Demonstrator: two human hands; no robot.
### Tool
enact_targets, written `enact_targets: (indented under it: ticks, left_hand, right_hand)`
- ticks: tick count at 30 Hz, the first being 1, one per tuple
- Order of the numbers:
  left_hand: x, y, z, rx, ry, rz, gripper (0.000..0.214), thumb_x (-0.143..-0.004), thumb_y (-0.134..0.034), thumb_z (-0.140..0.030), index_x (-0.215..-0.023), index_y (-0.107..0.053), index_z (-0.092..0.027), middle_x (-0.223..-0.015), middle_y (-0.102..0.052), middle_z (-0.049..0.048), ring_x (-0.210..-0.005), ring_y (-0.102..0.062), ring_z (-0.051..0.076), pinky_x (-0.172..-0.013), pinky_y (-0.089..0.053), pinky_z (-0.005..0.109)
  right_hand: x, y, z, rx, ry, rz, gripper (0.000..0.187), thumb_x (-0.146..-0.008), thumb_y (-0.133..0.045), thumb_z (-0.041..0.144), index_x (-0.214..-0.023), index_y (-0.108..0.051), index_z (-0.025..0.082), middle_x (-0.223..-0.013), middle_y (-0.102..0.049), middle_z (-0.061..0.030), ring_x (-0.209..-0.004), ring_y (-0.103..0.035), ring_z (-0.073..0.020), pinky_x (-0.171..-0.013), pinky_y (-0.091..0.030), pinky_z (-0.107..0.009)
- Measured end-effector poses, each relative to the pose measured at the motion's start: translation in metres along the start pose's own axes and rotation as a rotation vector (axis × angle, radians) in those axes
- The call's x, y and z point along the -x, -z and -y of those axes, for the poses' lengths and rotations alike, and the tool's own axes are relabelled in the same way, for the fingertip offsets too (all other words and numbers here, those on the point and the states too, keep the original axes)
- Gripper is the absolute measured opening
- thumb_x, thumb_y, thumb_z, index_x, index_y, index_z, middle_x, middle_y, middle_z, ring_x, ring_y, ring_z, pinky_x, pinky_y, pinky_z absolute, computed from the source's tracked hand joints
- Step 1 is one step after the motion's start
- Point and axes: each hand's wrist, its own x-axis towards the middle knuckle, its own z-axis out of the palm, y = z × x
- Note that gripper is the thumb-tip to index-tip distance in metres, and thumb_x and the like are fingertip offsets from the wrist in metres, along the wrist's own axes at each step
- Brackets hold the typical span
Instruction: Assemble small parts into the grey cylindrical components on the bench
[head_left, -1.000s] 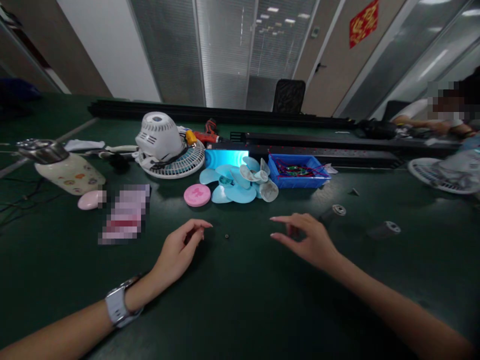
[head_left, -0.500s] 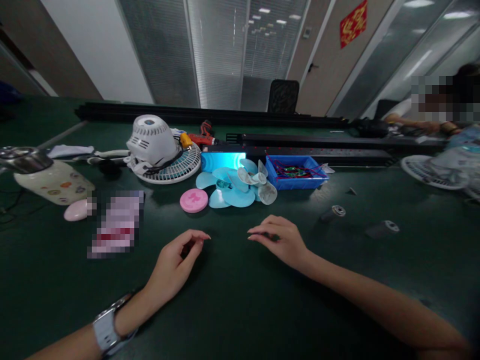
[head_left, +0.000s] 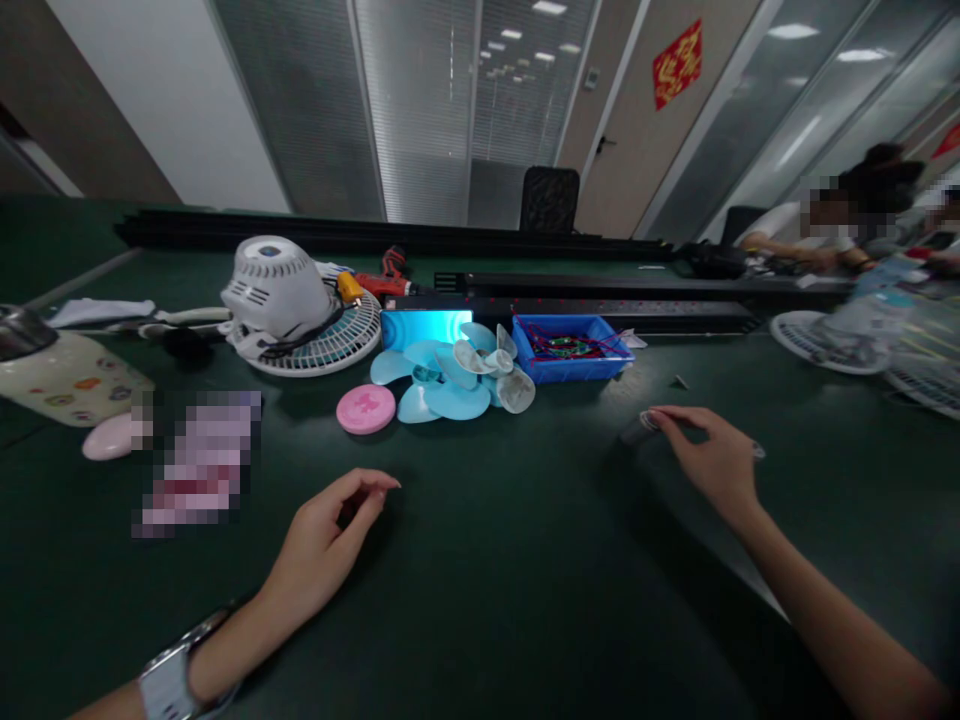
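My right hand (head_left: 712, 460) reaches out to the right over the green table (head_left: 480, 600). Its fingertips are pinched on the metal end of a small dark cylinder (head_left: 632, 432) lying on its side. The tip of a second cylinder (head_left: 757, 452) peeks out behind that hand. On the table at the near left rests my left hand (head_left: 330, 540), loosely curled, thumb and forefinger apart, nothing visible in it. A watch is on that wrist.
Beyond the hands lie a pink disc (head_left: 365, 408), pale blue fan blades (head_left: 442, 390), a blue bin (head_left: 574, 370) of wires, and a white fan motor (head_left: 274, 285) on its grille. A cup (head_left: 60, 380) stands far left. A co-worker (head_left: 795, 235) sits at the right.
My right hand came in toward the middle, where a tiny dark part lay, then swung right and out to the dark cylinder. The left hand stayed curled in place. The camera turned slightly.
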Motion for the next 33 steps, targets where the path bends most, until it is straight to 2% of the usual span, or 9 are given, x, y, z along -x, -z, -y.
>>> enact_targets:
  ticks: [7, 9, 12, 15, 19, 22, 26, 29, 33]
  left_hand:
    - [0.000, -0.001, 0.001, -0.015, 0.005, 0.012, 0.028, -0.089, -0.054, -0.045, -0.098, -0.069, -0.023, -0.090, -0.071, 0.0038, -0.077, -0.065, 0.020, -0.064, -0.049, 0.028]
    - [0.000, -0.001, 0.002, -0.016, 0.006, 0.013, 0.028, -0.089, -0.054, -0.045, -0.099, -0.069, -0.023, -0.093, -0.072, 0.0043, -0.081, -0.066, 0.021, -0.066, -0.049, 0.028]
    - [0.001, -0.002, 0.004, -0.018, 0.004, 0.013, 0.029, -0.090, -0.053, -0.045, -0.099, -0.068, -0.022, -0.094, -0.071, 0.0046, -0.082, -0.065, 0.021, -0.066, -0.050, 0.028]
    - [0.001, -0.002, 0.004, -0.013, -0.010, 0.014, 0.029, -0.091, -0.052, -0.044, -0.100, -0.068, -0.022, -0.093, -0.071, 0.0041, -0.080, -0.065, 0.019, -0.066, -0.049, 0.027]
    - [0.004, -0.003, -0.001, -0.008, -0.045, 0.031, 0.029, -0.092, -0.054, -0.044, -0.105, -0.068, -0.022, -0.081, -0.065, 0.0010, -0.069, -0.061, 0.015, -0.062, -0.048, 0.025]
    - [0.005, -0.006, -0.010, -0.004, -0.134, 0.071, 0.030, -0.092, -0.057, -0.042, -0.114, -0.067, -0.024, -0.083, -0.064, 0.0009, -0.074, -0.061, 0.015, -0.067, -0.050, 0.026]
    - [0.000, -0.016, -0.028, -0.030, -0.298, 0.122, 0.037, -0.091, -0.060, -0.038, -0.127, -0.064, -0.030, -0.099, -0.064, 0.0034, -0.091, -0.061, 0.017, -0.080, -0.051, 0.030]
    - [-0.008, -0.025, -0.038, -0.064, -0.372, 0.144, 0.033, -0.092, -0.060, -0.036, -0.124, -0.068, -0.034, -0.103, -0.063, 0.0041, -0.096, -0.059, 0.019, -0.082, -0.051, 0.032]
    - [-0.017, -0.032, -0.045, -0.040, -0.348, 0.092, 0.020, -0.091, -0.063, -0.034, -0.105, -0.077, -0.033, -0.092, -0.062, 0.0031, -0.088, -0.059, 0.018, -0.075, -0.049, 0.030]
  right_hand:
    - [0.005, -0.002, 0.000, -0.037, -0.070, 0.032, 0.035, -0.090, -0.056, 0.050, -0.093, -0.076, 0.021, -0.096, -0.076, -0.0078, -0.089, -0.071, -0.0247, -0.084, -0.055, -0.039]
    - [0.007, -0.005, -0.004, -0.093, -0.111, 0.052, 0.039, -0.087, -0.060, 0.052, -0.102, -0.076, 0.021, -0.101, -0.076, -0.0085, -0.091, -0.072, -0.0254, -0.084, -0.056, -0.039]
    - [0.009, -0.011, -0.011, -0.222, -0.202, 0.183, 0.057, -0.076, -0.071, 0.056, -0.119, -0.070, 0.018, -0.106, -0.075, -0.0099, -0.094, -0.072, -0.0283, -0.086, -0.057, -0.042]
    - [0.010, -0.016, -0.009, -0.284, -0.340, 0.283, 0.059, -0.070, -0.076, 0.057, -0.112, -0.073, 0.016, -0.100, -0.077, -0.0107, -0.092, -0.073, -0.0315, -0.087, -0.057, -0.046]
    - [0.015, -0.016, 0.038, -0.335, -0.307, 0.337, 0.051, -0.071, -0.077, 0.055, -0.106, -0.075, 0.018, -0.100, -0.077, -0.0096, -0.094, -0.072, -0.0318, -0.089, -0.056, -0.046]
    - [0.025, -0.021, 0.097, -0.505, -0.096, 0.539, 0.045, -0.075, -0.077, 0.048, -0.110, -0.074, 0.021, -0.107, -0.076, -0.0068, -0.100, -0.071, -0.0276, -0.092, -0.055, -0.042]
    - [0.037, -0.043, 0.165, -0.676, 0.168, 0.736, 0.042, -0.071, -0.082, 0.040, -0.109, -0.073, 0.024, -0.106, -0.076, -0.0024, -0.097, -0.070, -0.0226, -0.090, -0.053, -0.036]
    - [0.041, -0.063, 0.189, -0.761, 0.231, 0.755, 0.032, -0.075, -0.080, 0.036, -0.104, -0.074, 0.024, -0.100, -0.076, -0.0013, -0.091, -0.070, -0.0194, -0.084, -0.052, -0.032]
    - [0.045, -0.079, 0.193, -0.778, 0.234, 0.720, 0.027, -0.075, -0.080, 0.037, -0.096, -0.073, 0.022, -0.095, -0.075, -0.0016, -0.085, -0.069, -0.0182, -0.079, -0.050, -0.031]
